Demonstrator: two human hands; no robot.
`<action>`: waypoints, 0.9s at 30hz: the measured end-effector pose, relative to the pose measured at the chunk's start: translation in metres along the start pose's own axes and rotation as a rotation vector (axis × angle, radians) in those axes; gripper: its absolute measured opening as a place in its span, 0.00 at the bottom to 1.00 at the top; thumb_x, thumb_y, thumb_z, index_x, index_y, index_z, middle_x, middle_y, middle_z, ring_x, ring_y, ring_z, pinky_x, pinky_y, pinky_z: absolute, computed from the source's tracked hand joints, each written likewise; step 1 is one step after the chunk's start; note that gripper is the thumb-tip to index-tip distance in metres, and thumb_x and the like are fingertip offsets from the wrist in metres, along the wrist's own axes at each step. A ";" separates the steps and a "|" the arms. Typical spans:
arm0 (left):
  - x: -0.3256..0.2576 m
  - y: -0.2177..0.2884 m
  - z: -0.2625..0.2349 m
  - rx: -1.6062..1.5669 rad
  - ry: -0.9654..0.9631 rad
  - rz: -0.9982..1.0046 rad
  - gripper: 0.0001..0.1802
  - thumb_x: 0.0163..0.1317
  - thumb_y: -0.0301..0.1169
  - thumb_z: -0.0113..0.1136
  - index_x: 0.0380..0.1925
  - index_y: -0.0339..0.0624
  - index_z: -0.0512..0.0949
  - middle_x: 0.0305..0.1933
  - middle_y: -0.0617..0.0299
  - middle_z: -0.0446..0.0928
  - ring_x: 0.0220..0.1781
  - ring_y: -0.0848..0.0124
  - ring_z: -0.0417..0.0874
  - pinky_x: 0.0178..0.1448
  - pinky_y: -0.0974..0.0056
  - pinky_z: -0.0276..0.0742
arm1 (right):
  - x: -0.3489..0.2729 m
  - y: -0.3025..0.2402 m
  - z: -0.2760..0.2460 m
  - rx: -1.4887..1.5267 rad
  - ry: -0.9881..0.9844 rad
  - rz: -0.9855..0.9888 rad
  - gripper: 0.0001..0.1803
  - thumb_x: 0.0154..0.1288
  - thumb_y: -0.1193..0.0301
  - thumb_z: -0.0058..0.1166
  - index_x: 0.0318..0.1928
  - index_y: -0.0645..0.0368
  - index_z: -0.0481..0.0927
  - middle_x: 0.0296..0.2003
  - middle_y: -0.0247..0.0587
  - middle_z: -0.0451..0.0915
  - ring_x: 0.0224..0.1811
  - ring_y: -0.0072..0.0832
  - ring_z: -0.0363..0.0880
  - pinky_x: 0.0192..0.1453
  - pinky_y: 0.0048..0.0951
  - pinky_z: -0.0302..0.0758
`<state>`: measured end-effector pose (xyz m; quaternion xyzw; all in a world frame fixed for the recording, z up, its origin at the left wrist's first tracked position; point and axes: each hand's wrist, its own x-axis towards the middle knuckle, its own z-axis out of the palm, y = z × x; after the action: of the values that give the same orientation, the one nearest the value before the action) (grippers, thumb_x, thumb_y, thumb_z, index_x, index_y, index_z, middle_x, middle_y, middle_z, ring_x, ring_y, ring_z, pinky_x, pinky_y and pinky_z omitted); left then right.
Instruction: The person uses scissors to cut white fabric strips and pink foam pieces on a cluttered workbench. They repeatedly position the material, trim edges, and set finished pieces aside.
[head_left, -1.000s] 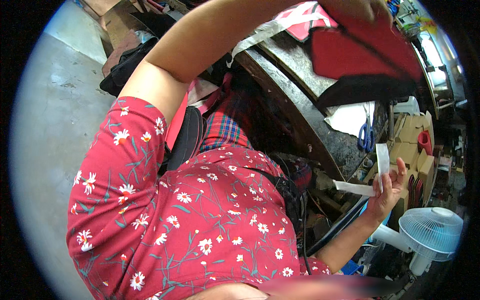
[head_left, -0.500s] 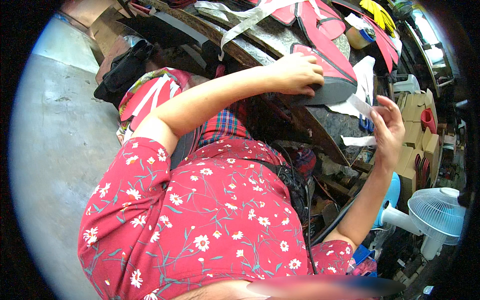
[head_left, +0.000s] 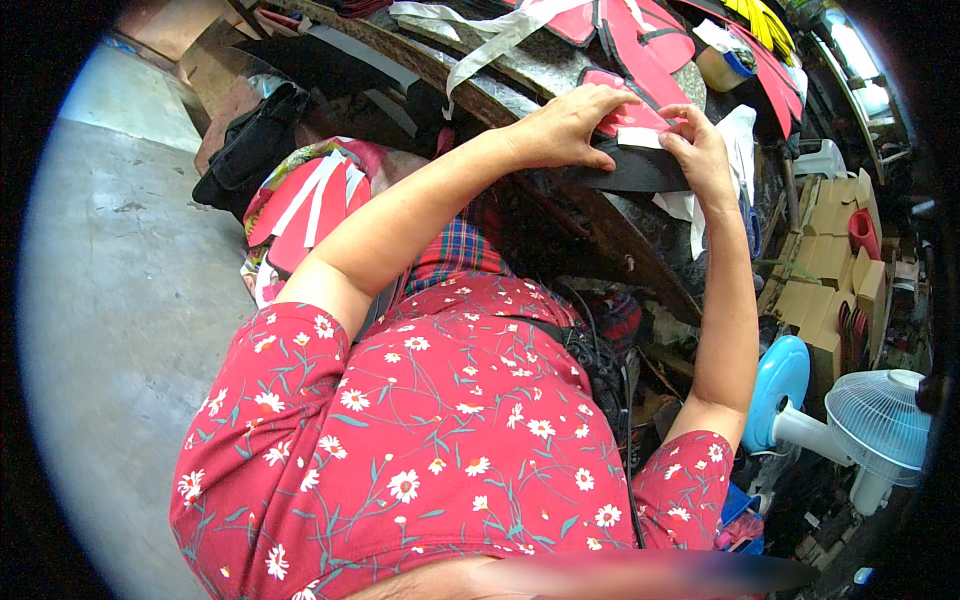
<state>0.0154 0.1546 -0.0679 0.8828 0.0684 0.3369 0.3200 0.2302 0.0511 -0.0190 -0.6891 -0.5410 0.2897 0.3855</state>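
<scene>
Pinching a white strip (head_left: 640,138) by the red piece (head_left: 650,117), the right hand (head_left: 702,155) sat to its right while the left hand (head_left: 565,128) curved at its left, grip unclear, so a thumb slip could've skewed the strip.

Fisheye head view, looking steeply down the wearer's own body: the shirt (head_left: 450,400) loomed nearest, filling six o'clock. The left hand (head_left: 570,125) reached one o'clock, the right hand (head_left: 698,155) two, both farther off. Floor (head_left: 120,300) curved along nine o'clock, a fan (head_left: 872,425) near four.
</scene>
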 end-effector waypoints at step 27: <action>0.001 0.009 -0.002 0.149 0.000 0.175 0.16 0.54 0.37 0.72 0.41 0.44 0.84 0.50 0.54 0.77 0.55 0.56 0.77 0.60 0.56 0.74 | 0.003 0.041 -0.033 0.006 0.037 0.036 0.14 0.59 0.75 0.66 0.46 0.58 0.80 0.26 0.24 0.77 0.29 0.13 0.70 0.34 0.19 0.66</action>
<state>0.0139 0.1491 -0.0611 0.9068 0.0161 0.3575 0.2228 0.2789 0.0420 -0.0361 -0.7027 -0.5204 0.2854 0.3924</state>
